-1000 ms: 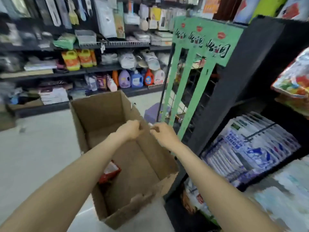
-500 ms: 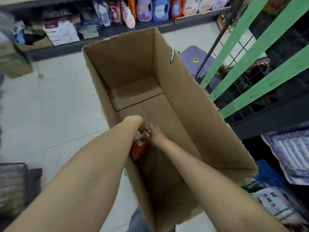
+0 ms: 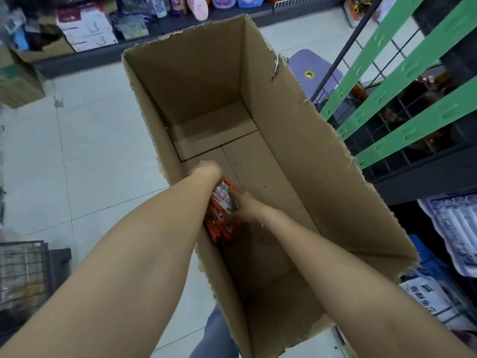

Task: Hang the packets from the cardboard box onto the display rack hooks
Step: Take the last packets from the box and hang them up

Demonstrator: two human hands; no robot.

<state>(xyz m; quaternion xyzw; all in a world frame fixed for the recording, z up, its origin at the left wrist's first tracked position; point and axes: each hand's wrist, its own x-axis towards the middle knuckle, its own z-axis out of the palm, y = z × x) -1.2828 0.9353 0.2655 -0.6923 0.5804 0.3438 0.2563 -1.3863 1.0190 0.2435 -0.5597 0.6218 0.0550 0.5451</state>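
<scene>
A tall open cardboard box (image 3: 304, 140) stands on the floor below me. Deep inside, against its left wall, lies a small stack of orange-red packets (image 3: 222, 217) with white labels. Both my arms reach down into the box. My right hand (image 3: 246, 206) grips the right side of the stack, fingers curled onto the top packet. My left hand (image 3: 207, 169) is bent down at the wrist on the stack's left side, its fingers hidden behind my wrist and the packets. The green display rack (image 3: 402, 73) with wire grid stands to the right.
A purple stool (image 3: 313, 69) sits behind the box beside the rack. Dark shelves with blue-white bagged goods (image 3: 454, 228) are at the right. A low shelf of bottles and boxes (image 3: 85, 27) runs along the far side. A wire basket (image 3: 22, 275) stands at left on the tiled floor.
My view tipped from the rack down into the box. Both hands went from the box's top edge down to the packets, and my right hand has closed on the stack.
</scene>
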